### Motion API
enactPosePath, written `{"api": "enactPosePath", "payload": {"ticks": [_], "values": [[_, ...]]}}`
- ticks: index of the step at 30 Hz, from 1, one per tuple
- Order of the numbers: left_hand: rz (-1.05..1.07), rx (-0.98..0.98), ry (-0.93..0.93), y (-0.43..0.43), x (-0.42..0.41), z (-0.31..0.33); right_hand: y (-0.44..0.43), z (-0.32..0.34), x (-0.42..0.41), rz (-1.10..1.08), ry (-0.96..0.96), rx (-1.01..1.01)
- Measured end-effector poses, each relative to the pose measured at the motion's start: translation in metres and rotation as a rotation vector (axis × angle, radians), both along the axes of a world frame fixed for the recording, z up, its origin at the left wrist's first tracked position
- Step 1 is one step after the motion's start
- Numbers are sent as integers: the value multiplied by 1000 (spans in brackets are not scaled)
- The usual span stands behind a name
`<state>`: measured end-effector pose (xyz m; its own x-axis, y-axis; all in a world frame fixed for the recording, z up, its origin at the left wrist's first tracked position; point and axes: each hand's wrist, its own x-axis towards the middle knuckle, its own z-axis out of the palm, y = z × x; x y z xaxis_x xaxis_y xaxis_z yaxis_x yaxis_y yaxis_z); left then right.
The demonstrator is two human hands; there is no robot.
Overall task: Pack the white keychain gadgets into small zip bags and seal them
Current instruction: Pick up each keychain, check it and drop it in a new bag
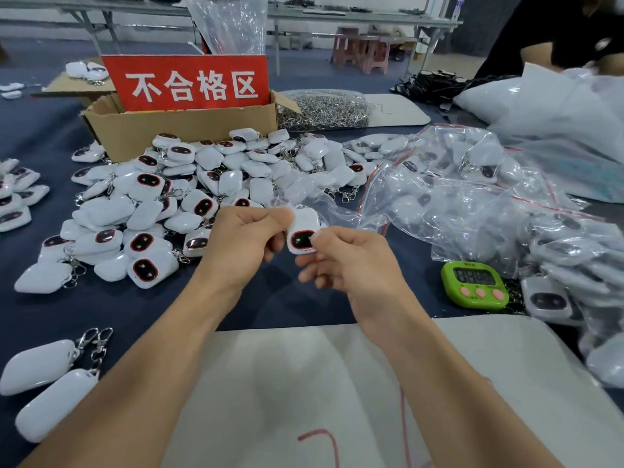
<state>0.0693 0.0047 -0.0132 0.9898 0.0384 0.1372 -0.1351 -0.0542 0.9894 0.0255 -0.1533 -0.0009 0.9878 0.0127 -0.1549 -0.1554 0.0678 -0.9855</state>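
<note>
Head feed, single view. Hard-to-read items first.

- Clear film of a small zip bag (337, 214) bunches just behind and to the right of the held piece. I cannot tell whether the piece sits inside the film or only in front of it.
- The held piece's top, where its clasp would be, is covered by the fingers of the left hand (243, 241).
- The digits on the green timer (474, 285) are too blurred to read.
- The heap of zip bags (456, 197) at right glares. I make out red seal lines and dim white shapes, nothing finer.
- A second person (557, 38) at top right is cut off by the frame; only a dark sleeve and a forearm show.

Task thing: the white keychain gadget (301, 233) is a rounded white shell, and its dark oval window, ringed in red, faces the camera. It is held above the dark blue tablecloth (135, 309), between the loose pile of gadgets (189, 197) and the white sheet (337, 383) near me.

Hands: the left hand grips the gadget's upper left with its fingers curled. The right hand (344, 258) pinches the lower right edge between thumb and forefinger, with its other fingers curled under.

The pile lies in front of a cardboard box (175, 130) bearing a red sign (189, 82). The bagged gadgets (557, 251) lie just beside the timer.
</note>
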Motion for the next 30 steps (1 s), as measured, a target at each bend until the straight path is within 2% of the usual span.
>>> {"api": "enactPosePath", "payload": {"ticks": [4,9,11,14,17,22,25,30], "values": [[-81,37,-34,-1,-6,5,-4,-2,2,-141,-48,56],[-224,406,-32,-2,-11,2,-5,-5,6,-257,-80,92],[-261,444,-23,-1,-12,1,-5,-6,7,-258,-89,57],[-192,533,-61,0,-12,-1,-8,-7,9,-236,-69,20],[-129,599,-106,-2,-14,-1,-7,-6,9,-139,16,110],[-175,573,-109,-4,-15,-2,-7,-2,7,-75,50,255],[-177,460,-108,-4,-14,-2,-8,-4,6,-60,14,199],[-64,149,-84,-2,-6,3,-6,-6,7,58,-36,29]]}}
